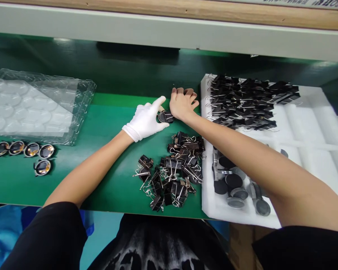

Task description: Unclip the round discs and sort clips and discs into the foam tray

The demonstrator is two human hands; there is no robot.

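Observation:
My left hand (146, 120), in a white glove, has thumb and fingers around a dark round disc (163, 117) with a black binder clip (169, 116) at its right side. My bare right hand (183, 103) is against the right end of that clip, its fingers spread and pointing away from me. Its palm side is hidden, so the exact contact cannot be told. Nearer to me lies a loose pile of black binder clips (173, 165) with silver wire handles.
A white foam tray (312, 123) on the right holds rows of clipped pieces (242, 99) and loose round discs (233, 180). At left are a clear plastic tray (84, 108) and several round metal-rimmed pieces (32, 149). A grey shelf edge (169, 32) crosses above the green table (109, 187).

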